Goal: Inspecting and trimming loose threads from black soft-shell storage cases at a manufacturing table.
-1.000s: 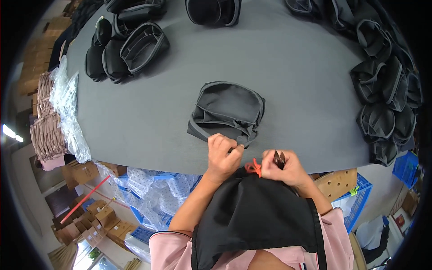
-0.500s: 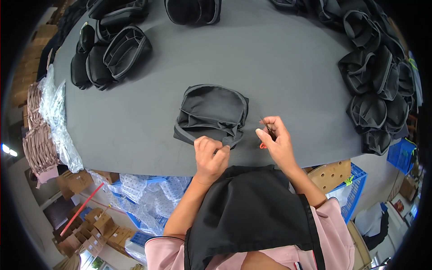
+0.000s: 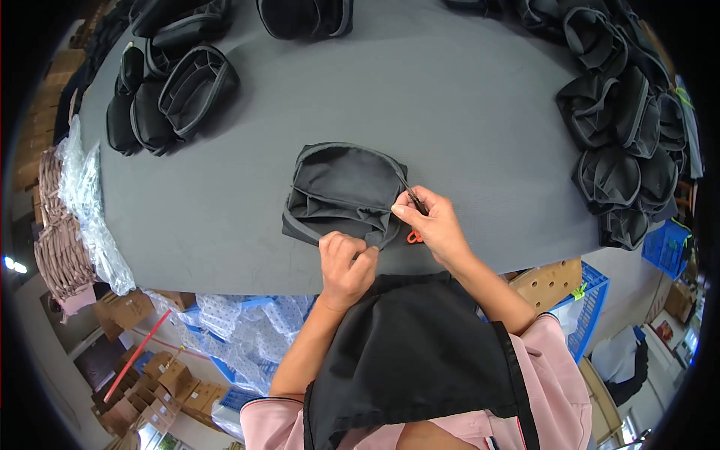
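Black bag (image 3: 346, 176) on grey table (image 3: 487, 157), right in front of person, top open, pockets inside. Left hand (image 3: 346, 268) pinches bag's near edge. Right hand (image 3: 432, 223) pinches dark pointed tool (image 3: 419, 204) — orange loop (image 3: 415, 237) hangs below. Tip by bag's right rim; can't tell if touching. Step looks like tool work on rim — next move calls for still bag, careful tip.

Dark tool (image 3: 416, 201) partly behind right fingers (image 3: 409, 214)
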Demonstrator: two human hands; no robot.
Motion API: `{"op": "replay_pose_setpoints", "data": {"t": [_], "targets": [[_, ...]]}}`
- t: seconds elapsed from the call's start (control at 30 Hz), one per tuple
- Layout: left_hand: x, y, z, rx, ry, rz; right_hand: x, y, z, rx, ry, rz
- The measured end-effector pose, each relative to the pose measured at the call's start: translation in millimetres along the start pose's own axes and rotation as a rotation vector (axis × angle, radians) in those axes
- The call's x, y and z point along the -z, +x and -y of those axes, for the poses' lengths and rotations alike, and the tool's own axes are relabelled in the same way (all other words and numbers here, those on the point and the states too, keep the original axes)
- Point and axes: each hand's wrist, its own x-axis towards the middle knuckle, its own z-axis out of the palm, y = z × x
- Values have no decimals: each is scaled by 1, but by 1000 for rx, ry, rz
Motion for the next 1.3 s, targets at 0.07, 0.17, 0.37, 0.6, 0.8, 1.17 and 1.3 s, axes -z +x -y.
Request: {"op": "replay_pose_setpoints", "data": {"t": [0.07,0.17,0.37,0.6,0.8,1.17,1.3], "targets": [[-1,2,1,-3,-1,10,3,-2,-1,32,1,34],[-1,4,2,-1,-2,14,11,-20,2,-30,270,297],[3,9,3,-18,17,-1,24,-24,2,186,-63,89],[8,20,-12,212,53,165,7,-8,-19,235,-183,-34],[24,24,5,377,163,63,-6,-26,-30,136,-76,66],[52,25,0,1112,-653,347,-21,0,-40,145,-27,115],[50,26,-4,1007,-345,468,-24,-6,-35,183,-29,99]]}}
